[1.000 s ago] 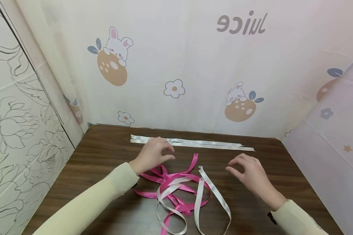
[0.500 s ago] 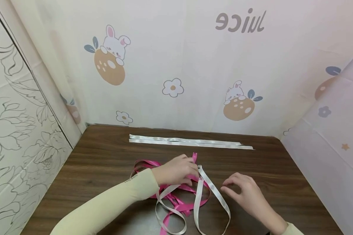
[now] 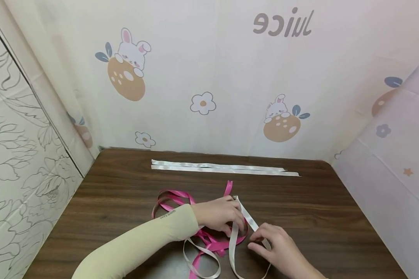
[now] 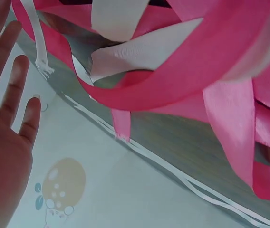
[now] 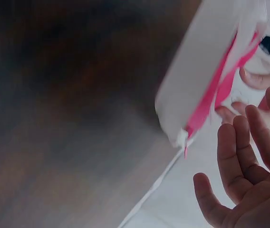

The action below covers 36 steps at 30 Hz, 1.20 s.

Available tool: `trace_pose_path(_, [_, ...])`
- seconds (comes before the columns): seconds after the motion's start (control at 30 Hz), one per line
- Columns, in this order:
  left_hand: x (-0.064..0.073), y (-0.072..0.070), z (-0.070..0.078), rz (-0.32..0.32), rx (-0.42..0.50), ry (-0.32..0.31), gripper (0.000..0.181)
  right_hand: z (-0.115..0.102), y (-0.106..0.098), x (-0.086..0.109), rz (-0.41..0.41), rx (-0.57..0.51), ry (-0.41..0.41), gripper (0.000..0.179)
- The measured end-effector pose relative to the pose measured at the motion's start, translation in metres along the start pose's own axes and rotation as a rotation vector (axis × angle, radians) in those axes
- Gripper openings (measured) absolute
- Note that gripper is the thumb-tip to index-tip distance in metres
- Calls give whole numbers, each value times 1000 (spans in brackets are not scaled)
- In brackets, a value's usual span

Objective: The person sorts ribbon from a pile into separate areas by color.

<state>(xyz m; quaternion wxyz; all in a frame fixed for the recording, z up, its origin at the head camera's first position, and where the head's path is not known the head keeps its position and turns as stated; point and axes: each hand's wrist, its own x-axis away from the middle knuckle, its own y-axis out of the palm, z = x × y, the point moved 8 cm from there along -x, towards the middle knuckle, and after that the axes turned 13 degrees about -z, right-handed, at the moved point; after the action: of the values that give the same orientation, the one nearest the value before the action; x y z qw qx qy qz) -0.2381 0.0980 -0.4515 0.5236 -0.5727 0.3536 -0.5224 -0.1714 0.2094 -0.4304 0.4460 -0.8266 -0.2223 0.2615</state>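
Observation:
A tangle of pink satin ribbon [image 3: 219, 245] and white ribbon lies on the table, in front of the person. My left hand [image 3: 219, 215] reaches across the tangle, its fingertips right at one strand of a folded white ribbon [image 3: 249, 217]. The left wrist view shows that hand's fingers [image 4: 15, 90] extended and spread beside the ribbons. My right hand [image 3: 277, 246] is at the other strand of the same white ribbon and covers part of it. In the right wrist view its fingers [image 5: 227, 152] are loosely bent, with nothing between them.
Two white ribbon strips [image 3: 209, 169] lie side by side along the back of the brown wooden table [image 3: 118, 186]. A patterned cloth [image 3: 174, 77] hangs behind the table, with more cloth at both sides. Another white ribbon loop [image 3: 219, 267] lies near the front.
My left hand has moved right and nearer, from the left side of the tangle to the folded white ribbon. The right hand has come left and nearer to that ribbon.

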Motion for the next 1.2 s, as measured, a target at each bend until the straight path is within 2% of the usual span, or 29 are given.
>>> trace_pose_path(0.1, [-2, 3, 2, -13, 28, 18, 33, -2, 11, 2, -51, -32, -11, 21])
trace_pose_path(0.37, [-1, 7, 5, -30, 58, 56, 32, -8, 29, 7, -112, 21, -28, 13])
trace_pose_path(0.47, [0, 9, 5, -32, 52, 63, 32, -10, 33, 9, -113, 45, -27, 14])
trace_pose_path(0.63, [0, 13, 5, -40, 31, 60, 32, -15, 42, 12, -105, 133, -76, 22])
trace_pose_path(0.87, [1, 16, 6, -60, 59, 51, 25, -15, 56, 15, -203, 143, -109, 20])
trace_pose_path(1.07, [2, 18, 6, -54, 69, 55, 16, -21, 59, 16, -195, 202, -189, 23])
trace_pose_path(1.2, [6, 15, 3, -52, 94, 49, 12, -22, 59, 16, -194, 189, -188, 25])
